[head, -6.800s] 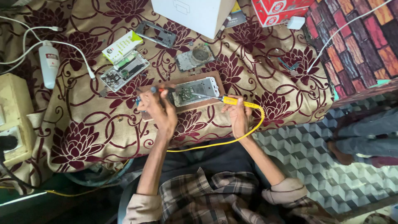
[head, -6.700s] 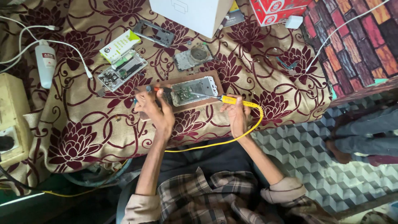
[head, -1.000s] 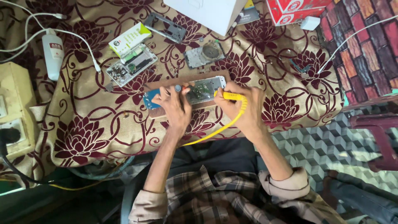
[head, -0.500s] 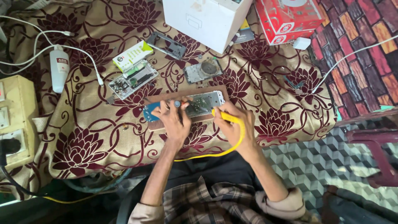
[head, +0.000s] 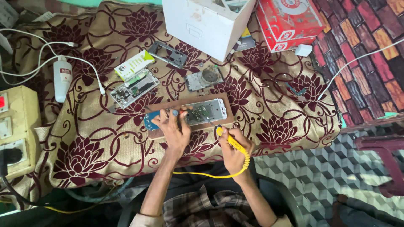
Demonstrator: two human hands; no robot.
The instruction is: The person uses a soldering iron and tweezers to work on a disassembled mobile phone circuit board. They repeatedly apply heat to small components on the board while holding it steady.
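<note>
Left hand [head: 174,130]: fingers curled, pressing down the opened phone [head: 205,112], centre frame, on a wooden board [head: 229,122].
Right hand [head: 233,149]: clamped around a yellow soldering iron [head: 229,141].
Handling: phone looks light, rigid, fragile; hold it by its edges.
Worktop [head: 92,155]: floral cloth.

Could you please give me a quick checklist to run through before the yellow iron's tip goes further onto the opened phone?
1. Opened phone lies flat on the wooden board: ok.
2. Left hand steadies the phone's left end: ok.
3. Right hand grips the yellow soldering iron, tip toward the phone: ok.
4. Yellow cord hangs off the table edge, away from the board: ok.
5. Tip touching the circuit: cannot tell.
6. White bottle stands apart from the work: ok.
</note>
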